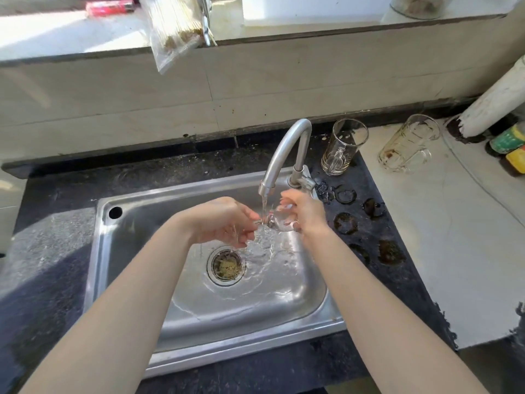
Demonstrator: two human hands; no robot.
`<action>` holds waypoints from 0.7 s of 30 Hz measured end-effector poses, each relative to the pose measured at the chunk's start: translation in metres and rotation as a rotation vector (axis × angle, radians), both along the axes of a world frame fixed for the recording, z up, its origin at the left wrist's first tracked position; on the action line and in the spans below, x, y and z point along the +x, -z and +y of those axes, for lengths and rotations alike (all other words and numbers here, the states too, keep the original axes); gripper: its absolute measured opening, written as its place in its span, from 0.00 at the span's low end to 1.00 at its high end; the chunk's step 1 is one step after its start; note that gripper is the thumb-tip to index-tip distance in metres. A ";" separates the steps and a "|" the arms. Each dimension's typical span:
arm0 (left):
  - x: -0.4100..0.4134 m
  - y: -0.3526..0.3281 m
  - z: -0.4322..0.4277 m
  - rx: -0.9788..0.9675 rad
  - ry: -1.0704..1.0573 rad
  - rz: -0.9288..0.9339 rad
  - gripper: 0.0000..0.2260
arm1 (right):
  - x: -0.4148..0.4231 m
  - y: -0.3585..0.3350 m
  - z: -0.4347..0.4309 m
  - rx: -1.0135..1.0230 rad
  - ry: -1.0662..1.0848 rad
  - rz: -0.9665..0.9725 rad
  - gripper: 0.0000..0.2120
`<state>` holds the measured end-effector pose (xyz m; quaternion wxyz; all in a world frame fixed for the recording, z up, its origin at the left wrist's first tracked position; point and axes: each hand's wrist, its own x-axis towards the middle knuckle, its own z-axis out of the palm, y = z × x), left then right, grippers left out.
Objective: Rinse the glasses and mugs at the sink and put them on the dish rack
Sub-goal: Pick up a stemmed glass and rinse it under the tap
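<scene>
A clear glass (279, 220) lies on its side under the running stream from the steel tap (287, 150), over the steel sink (136, 211). My right hand (305, 213) grips its base end. My left hand (224, 223) holds its rim end with curled fingers, and water splashes off them. A clear glass mug (342, 147) stands upright on the dark counter behind the tap. A second glass mug (407, 145), with brown residue at the bottom, stands further right on the pale counter. No dish rack is in view.
Brown ring stains (345, 223) and puddles mark the dark counter right of the sink. A white pipe (495, 106) and coloured tins (508, 140) stand at the far right. A plastic bag (173, 32) hangs over the window ledge above. The drain strainer (225, 265) holds debris.
</scene>
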<state>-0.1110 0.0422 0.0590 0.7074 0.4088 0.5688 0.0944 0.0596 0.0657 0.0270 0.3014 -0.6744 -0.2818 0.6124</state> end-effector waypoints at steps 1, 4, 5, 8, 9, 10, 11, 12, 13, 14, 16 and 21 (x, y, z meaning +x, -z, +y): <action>-0.003 0.000 -0.002 0.030 0.041 0.034 0.08 | -0.007 -0.001 0.004 -0.002 -0.005 -0.003 0.04; -0.008 0.000 -0.011 0.107 0.058 0.082 0.09 | -0.027 -0.001 0.013 -0.034 0.049 0.079 0.03; -0.009 0.001 -0.015 0.131 0.015 0.090 0.10 | -0.032 0.000 0.015 -0.040 0.090 0.131 0.03; -0.008 0.007 -0.027 0.121 -0.184 0.030 0.14 | -0.046 0.000 0.010 -0.009 0.254 0.323 0.02; -0.005 0.009 -0.031 0.086 -0.269 -0.021 0.13 | -0.051 0.002 0.006 0.007 0.292 0.381 0.05; -0.002 0.010 -0.034 0.039 -0.359 -0.077 0.13 | -0.056 0.004 0.001 0.033 0.298 0.429 0.08; 0.002 0.011 -0.037 -0.006 -0.437 -0.118 0.13 | -0.060 0.006 -0.005 0.073 0.278 0.450 0.12; 0.005 0.012 -0.038 -0.023 -0.489 -0.124 0.14 | -0.063 0.011 -0.009 0.114 0.246 0.439 0.17; 0.009 0.015 -0.040 0.002 -0.501 -0.070 0.14 | -0.065 0.014 -0.013 0.150 0.209 0.394 0.22; 0.013 0.019 -0.041 0.070 -0.464 0.065 0.15 | -0.066 0.018 -0.014 0.163 0.165 0.302 0.26; 0.020 0.023 -0.045 0.293 -0.263 0.480 0.17 | -0.067 0.020 -0.014 0.159 0.084 0.079 0.27; 0.027 0.020 -0.053 0.623 -0.001 0.922 0.17 | -0.064 0.018 -0.003 -0.018 0.111 0.067 0.12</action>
